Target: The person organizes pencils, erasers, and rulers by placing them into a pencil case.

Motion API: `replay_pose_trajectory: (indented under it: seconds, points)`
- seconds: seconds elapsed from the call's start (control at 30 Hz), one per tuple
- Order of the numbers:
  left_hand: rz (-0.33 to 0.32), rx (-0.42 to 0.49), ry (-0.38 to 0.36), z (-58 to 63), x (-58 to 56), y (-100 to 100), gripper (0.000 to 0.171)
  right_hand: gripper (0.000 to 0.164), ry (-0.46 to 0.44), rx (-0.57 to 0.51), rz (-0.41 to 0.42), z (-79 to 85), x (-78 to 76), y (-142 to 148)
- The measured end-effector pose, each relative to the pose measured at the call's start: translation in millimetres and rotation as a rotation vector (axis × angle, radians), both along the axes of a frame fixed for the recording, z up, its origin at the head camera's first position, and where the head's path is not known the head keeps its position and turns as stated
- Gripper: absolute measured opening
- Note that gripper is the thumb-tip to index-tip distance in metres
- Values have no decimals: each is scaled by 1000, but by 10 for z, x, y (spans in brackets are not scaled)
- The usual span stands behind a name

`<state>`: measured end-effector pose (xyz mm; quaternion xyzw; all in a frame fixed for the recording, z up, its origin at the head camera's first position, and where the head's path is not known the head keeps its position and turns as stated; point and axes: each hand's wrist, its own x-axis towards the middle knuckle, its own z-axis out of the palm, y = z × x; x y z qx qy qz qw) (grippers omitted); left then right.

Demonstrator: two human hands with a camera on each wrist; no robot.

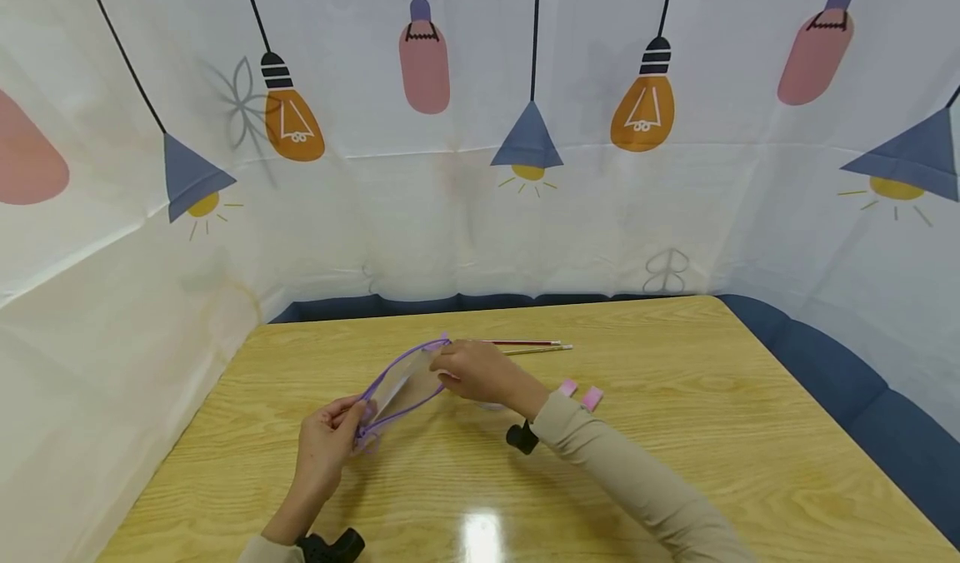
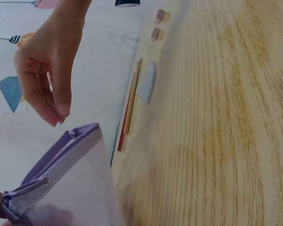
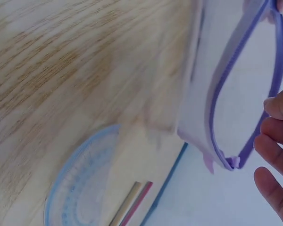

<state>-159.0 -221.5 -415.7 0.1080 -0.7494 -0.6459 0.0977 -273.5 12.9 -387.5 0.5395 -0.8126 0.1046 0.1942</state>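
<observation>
A see-through mesh zip pouch (image 1: pixel 405 416) with purple zipper edging is held up over the table, its mouth spread wide. My left hand (image 1: pixel 324 446) pinches one end of the pouch by the zipper. Over the far end of the mouth is my right hand (image 1: pixel 480 373), fingers loosely bent and holding nothing. In the right wrist view its fingertips (image 3: pixel 273 108) overlap the purple edge, while the left wrist view shows them just above the pouch's far corner. A clear protractor (image 3: pixel 80 179) with a blue rim lies on the table, mostly hidden under my right arm in the head view.
Behind my right hand lie a red pencil (image 1: pixel 528 343) and a gold-coloured pencil (image 1: pixel 536 349). Two pink erasers (image 1: pixel 592 398) sit right of my right wrist. The wooden table (image 1: pixel 712 446) is bordered by dark blue padding (image 1: pixel 840 371) and a printed curtain (image 1: pixel 450 230).
</observation>
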Motion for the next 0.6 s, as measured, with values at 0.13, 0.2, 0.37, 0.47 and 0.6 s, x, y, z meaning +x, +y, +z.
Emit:
replay_pose_trajectory:
  seconds: [0.13,0.2,0.37,0.47,0.6]
  points:
    - [10,18,-9,1,2,-8,30,16,19,-33,1,41,19,61]
    - [11,19,-15,9,5,-10,31,16,17,-47,-4,65,32,95]
    - [26,11,-35,40,14,-12,32,16,5,-85,-6,136,66,173]
    - [34,16,-40,44,12,-16,32,17,-7,-114,-5,176,95,222]
    - [36,26,-36,38,3,-19,31,19,-21,-143,-10,227,138,293]
